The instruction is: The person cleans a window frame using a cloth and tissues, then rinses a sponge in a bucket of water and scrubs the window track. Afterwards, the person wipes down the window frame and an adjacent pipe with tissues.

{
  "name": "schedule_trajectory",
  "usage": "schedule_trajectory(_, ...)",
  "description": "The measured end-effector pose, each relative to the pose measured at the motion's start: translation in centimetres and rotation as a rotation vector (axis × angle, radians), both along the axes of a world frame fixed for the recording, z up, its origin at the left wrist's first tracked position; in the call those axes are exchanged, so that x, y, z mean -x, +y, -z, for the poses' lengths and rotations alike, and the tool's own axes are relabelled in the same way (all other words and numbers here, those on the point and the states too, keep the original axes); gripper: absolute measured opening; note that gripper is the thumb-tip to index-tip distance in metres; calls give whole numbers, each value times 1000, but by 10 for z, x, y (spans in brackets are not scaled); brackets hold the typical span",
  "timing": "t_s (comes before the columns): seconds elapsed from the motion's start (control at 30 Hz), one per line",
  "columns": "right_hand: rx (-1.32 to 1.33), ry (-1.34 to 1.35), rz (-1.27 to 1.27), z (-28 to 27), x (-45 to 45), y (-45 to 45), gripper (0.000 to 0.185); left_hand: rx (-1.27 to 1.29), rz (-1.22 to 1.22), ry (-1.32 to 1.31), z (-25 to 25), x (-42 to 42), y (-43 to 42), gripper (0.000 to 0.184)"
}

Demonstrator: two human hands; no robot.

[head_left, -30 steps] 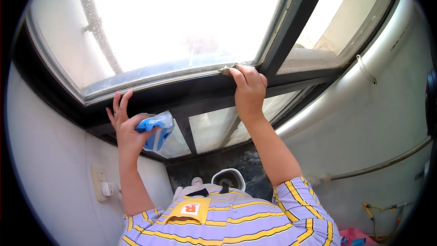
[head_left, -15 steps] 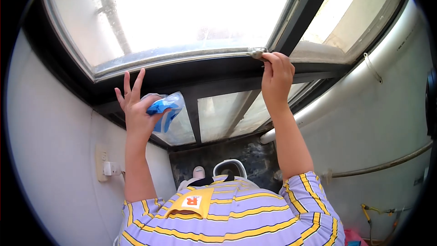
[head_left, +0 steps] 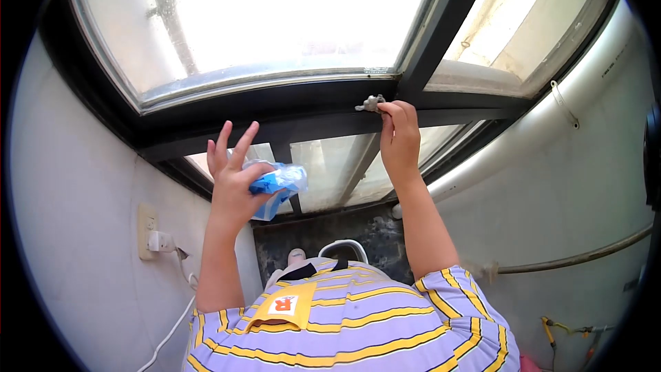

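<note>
My left hand (head_left: 239, 189) pinches a blue-and-clear plastic packet (head_left: 281, 184) between thumb and forefinger, its other fingers raised. The packet hangs in front of the lower window panes; what it contains I cannot make out. Between the fingertips of my right hand (head_left: 401, 139) is a small grey crumpled wad (head_left: 372, 103). It is just in front of the black window frame (head_left: 303, 100), below the corner of the large glass pane (head_left: 275, 21). Whether the wad touches the frame I cannot tell.
A white bucket (head_left: 363, 251) stands on the dark floor below me. To the right, a white pipe (head_left: 509, 134) runs along the wall. On the left wall a plug sits in a socket (head_left: 147, 232), with a white cable trailing down.
My right hand has drawn the grey wad down and left, away from the pane's corner. My left hand has shifted right and lower with the packet.
</note>
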State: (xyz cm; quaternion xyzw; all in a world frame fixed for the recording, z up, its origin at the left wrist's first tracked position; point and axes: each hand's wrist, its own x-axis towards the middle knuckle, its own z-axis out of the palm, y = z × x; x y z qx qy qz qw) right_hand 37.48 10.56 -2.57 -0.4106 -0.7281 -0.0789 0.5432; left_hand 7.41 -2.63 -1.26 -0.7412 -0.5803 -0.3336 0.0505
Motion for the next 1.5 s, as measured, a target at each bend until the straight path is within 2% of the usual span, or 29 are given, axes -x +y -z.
schedule_trajectory(0.03,-43,41,-16,0,-2,2,23,3,35,10,-2,-6,1,30)
schedule_trajectory(0.1,74,273,-69,6,-12,0,28,28,122,17,-5,-20,7,29)
schedule_trajectory(0.13,50,216,-5,9,-23,3,27,36,154,36,-6,-27,12,29)
schedule_trajectory(0.17,77,277,11,16,-32,7,27,51,159,71,-7,-26,13,29)
schedule_trajectory(0.23,240,491,-97,31,-50,15,41,61,179,103,-4,-37,20,29)
schedule_trajectory(0.37,311,376,-182,2,-58,11,60,71,227,74,-3,-59,32,31)
schedule_trajectory(0.57,345,321,-92,-21,-46,3,56,62,219,129,-14,-81,43,33)
schedule_trajectory(0.63,378,383,-153,-18,-49,8,56,68,225,133,-18,-85,44,33)
schedule_trajectory(0.93,386,331,-197,-24,-40,1,55,88,222,117,-21,-82,39,31)
schedule_trajectory(1.17,437,222,-327,-29,12,-13,57,34,116,97,-23,-48,26,31)
schedule_trajectory(1.5,433,-16,-587,-37,128,-31,68,1,-157,35,-10,32,-24,30)
